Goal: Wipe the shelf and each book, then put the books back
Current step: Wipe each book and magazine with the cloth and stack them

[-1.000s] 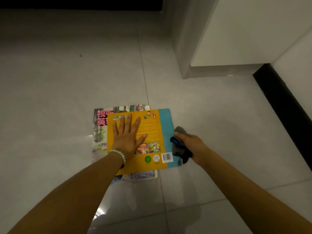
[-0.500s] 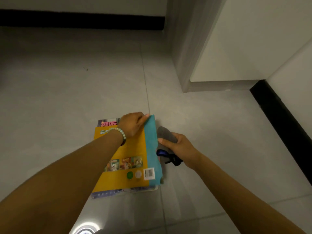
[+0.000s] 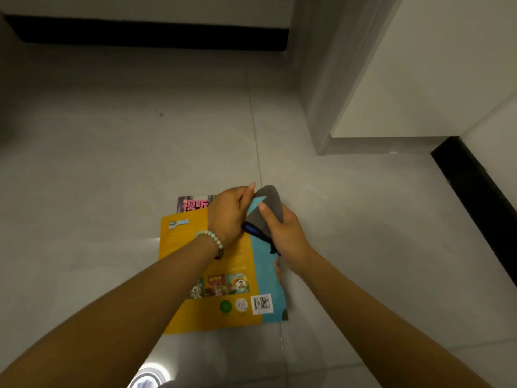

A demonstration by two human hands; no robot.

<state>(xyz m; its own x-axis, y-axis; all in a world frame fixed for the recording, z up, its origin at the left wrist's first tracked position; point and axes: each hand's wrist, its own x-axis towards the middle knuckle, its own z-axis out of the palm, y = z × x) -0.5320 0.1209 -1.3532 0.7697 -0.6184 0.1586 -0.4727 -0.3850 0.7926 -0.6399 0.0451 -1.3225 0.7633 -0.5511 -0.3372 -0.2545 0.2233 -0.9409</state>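
Observation:
An orange book (image 3: pixel 193 312) with a blue strip along its right edge lies back cover up on the grey tiled floor. My left hand (image 3: pixel 228 212) grips its far right corner. My right hand (image 3: pixel 282 229) holds a grey cloth (image 3: pixel 270 203) with a blue trim against that same corner and the blue strip. Under the orange book lies another book (image 3: pixel 193 203) with pink characters, only its top edge showing.
A white cabinet or shelf unit (image 3: pixel 436 65) stands at the upper right, its base (image 3: pixel 377 145) on the floor. Black skirting (image 3: pixel 145 33) runs along the far wall and another strip (image 3: pixel 475 186) along the right wall. Open floor (image 3: pixel 98 152) lies to the left.
My left hand went from flat on the cover to gripping the far right corner. My right hand brought the cloth from the book's right side up onto that corner.

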